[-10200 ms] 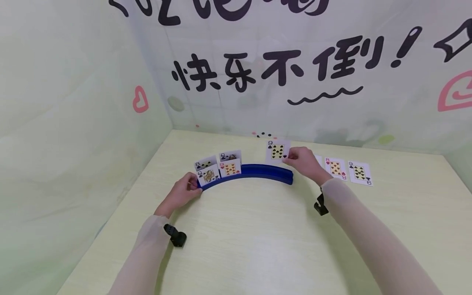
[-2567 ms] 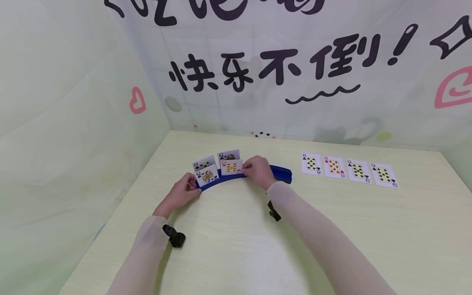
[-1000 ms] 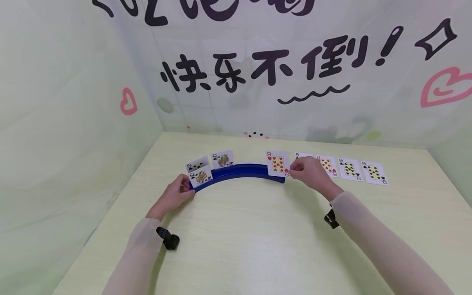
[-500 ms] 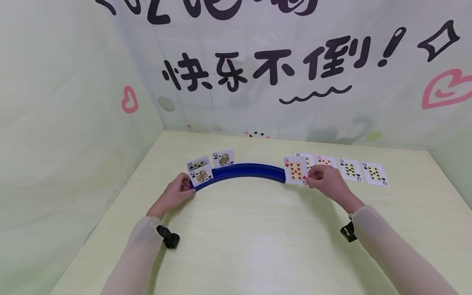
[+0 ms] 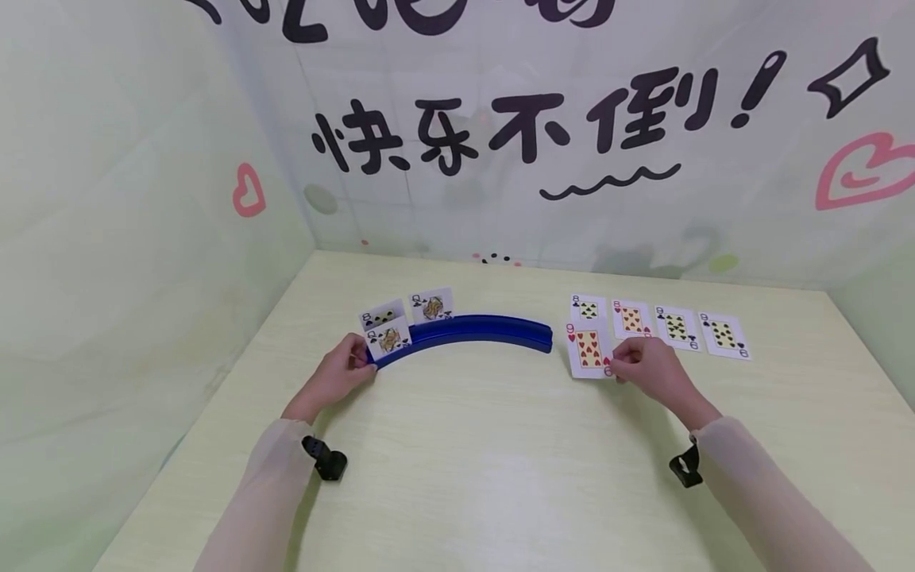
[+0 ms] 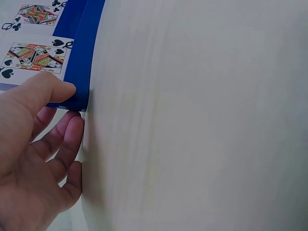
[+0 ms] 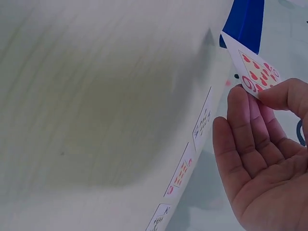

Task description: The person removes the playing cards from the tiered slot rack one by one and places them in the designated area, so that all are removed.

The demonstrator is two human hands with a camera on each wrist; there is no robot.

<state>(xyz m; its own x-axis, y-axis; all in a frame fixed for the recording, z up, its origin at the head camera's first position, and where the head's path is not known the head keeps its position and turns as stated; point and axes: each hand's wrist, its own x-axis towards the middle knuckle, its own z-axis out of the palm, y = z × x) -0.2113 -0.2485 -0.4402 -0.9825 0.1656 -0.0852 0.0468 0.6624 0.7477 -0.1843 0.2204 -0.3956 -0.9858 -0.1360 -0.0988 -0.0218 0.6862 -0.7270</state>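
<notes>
A curved blue playing card holder (image 5: 493,327) stands on the table, with my left hand (image 5: 336,377) gripping its left end, thumb on top. In it are a queen of spades (image 6: 33,57), a black eight (image 5: 376,314) partly hidden behind that, and a queen of clubs (image 5: 432,307). My right hand (image 5: 654,369) pinches the nine of hearts (image 5: 589,349) by its lower right corner, between thumb and fingers. Held up right of the holder, this card overlaps the eight of clubs (image 5: 588,306) in the head view.
To the right, face up on the table (image 5: 472,461), the eight of clubs begins a row with the eight of hearts (image 5: 631,318), nine of clubs (image 5: 676,326) and nine of spades (image 5: 725,334). A printed cloth (image 5: 457,214) hangs behind the table.
The nine of hearts has come out of the holder and moved right and nearer in my right hand. The nine of spades, earlier in that hand, now ends the row. My left hand stays put.
</notes>
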